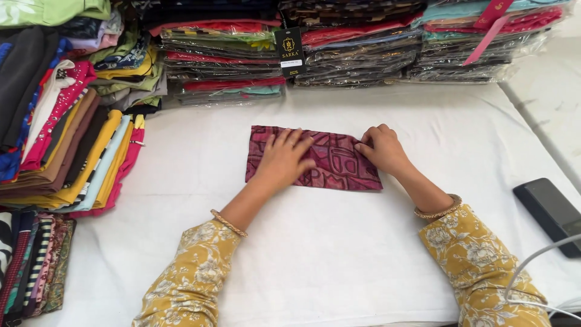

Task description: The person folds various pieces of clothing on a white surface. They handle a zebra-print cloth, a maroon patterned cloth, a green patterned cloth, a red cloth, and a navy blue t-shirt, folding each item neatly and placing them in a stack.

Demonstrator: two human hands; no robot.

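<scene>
Folding in hand: maroon patterned cloth [330, 160] lies folded at centre frame on white table [339, 254]. Left hand [284, 158] presses flat, fingers spread; right hand [382, 148] pinches its right edge. Next fold likely needs edges aligned.

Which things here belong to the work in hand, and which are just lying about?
In use: folded maroon patterned cloth, left hand flat on it, right hand pressing its right edge.

Lying about: fabric stack at left, plastic-wrapped packs at back, black device, white cable.
</scene>
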